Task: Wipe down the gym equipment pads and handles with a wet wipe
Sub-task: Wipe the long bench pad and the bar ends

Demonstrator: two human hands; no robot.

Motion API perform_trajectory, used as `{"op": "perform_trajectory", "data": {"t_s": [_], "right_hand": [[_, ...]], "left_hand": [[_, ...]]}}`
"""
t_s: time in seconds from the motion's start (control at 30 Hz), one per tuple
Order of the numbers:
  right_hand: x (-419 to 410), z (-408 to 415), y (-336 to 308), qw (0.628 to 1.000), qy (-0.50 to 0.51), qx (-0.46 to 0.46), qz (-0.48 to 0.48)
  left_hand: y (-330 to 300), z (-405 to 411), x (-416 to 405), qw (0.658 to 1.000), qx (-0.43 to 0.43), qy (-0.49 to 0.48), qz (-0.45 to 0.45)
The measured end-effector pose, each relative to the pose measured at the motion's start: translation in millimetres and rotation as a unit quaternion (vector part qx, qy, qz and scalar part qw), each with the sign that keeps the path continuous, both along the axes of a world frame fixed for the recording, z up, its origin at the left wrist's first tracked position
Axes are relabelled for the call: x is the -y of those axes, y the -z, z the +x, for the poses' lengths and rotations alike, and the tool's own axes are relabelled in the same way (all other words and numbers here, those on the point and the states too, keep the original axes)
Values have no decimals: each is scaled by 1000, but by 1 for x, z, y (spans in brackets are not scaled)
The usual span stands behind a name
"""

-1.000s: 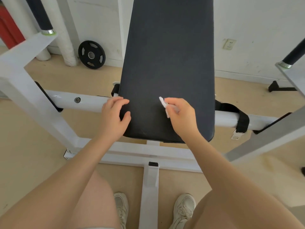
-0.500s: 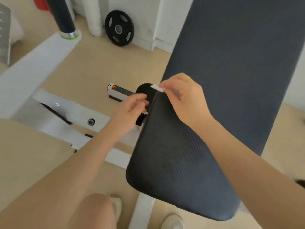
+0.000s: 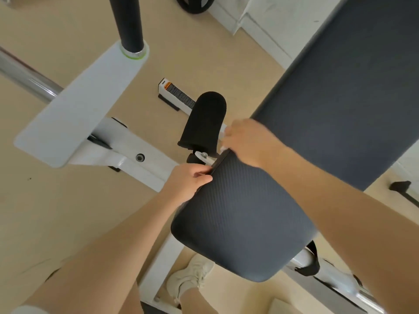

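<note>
Dark grey textured back pad (image 3: 260, 218) fills the centre. Left hand (image 3: 188, 182) grips the pad's left edge, fingers curled over it. Right hand (image 3: 247, 143), farther up that same edge, pinches a white wet wipe (image 3: 223, 148) against it, beside the black foam roller (image 3: 205, 121).
</note>
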State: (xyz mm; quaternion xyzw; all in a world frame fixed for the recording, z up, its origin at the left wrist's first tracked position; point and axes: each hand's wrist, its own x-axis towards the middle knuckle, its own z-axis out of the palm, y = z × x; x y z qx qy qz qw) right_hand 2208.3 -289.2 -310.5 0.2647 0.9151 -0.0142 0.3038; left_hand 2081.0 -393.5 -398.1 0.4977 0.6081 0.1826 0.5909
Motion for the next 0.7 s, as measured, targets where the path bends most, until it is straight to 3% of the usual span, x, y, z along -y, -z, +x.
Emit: {"op": "perform_trajectory", "data": {"t_s": [0.17, 0.37, 0.53, 0.6, 0.7], "right_hand": [[-35, 12, -18, 993, 87, 26, 81], [22, -10, 0, 996, 83, -5, -34], [1, 13, -6, 997, -49, -26, -49], [-28, 19, -21, 997, -76, -14, -24], [-76, 35, -45, 994, -60, -1, 89]], "left_hand": [[-5, -2, -10, 998, -25, 41, -29], [-8, -1, -14, 996, -57, 58, -33], [-19, 8, -14, 996, -68, 49, -32], [-30, 16, -23, 999, -33, 3, -16], [-43, 35, -39, 997, -26, -77, 15]]}}
